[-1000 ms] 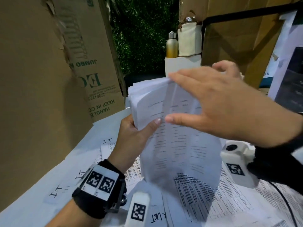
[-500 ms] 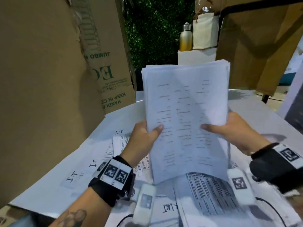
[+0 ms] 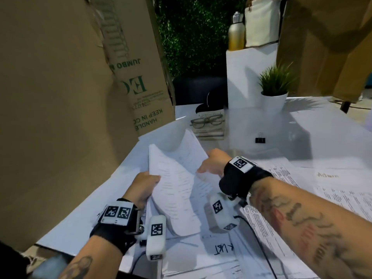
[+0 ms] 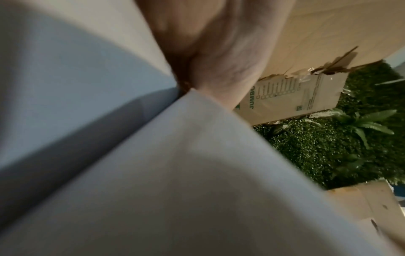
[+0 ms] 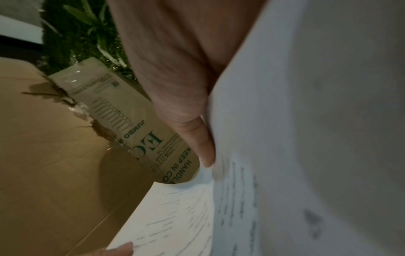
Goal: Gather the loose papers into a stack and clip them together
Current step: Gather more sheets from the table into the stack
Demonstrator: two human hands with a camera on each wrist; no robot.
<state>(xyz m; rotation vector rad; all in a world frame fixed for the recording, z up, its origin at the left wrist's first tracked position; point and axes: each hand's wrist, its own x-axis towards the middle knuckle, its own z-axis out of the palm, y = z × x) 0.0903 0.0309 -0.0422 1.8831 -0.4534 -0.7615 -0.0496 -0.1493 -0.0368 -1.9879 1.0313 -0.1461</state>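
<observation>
A thick stack of printed white papers is held low over the table, tilted and sagging in the middle. My left hand grips its left edge, thumb on top. My right hand grips the right edge, and its thumb presses the sheets in the right wrist view. The left wrist view is mostly filled by blurred paper below my palm. A black binder clip stands on the table beyond my right hand, untouched.
More printed sheets lie spread over the white table at the right and front. A book with glasses and a potted plant stand at the back. Tall cardboard boxes wall the left side. A cable runs across the front sheets.
The stack, held upright in front of the camera before, has come down and tilted flatter toward the table. My right hand moved from over the top edge to gripping its right side.
</observation>
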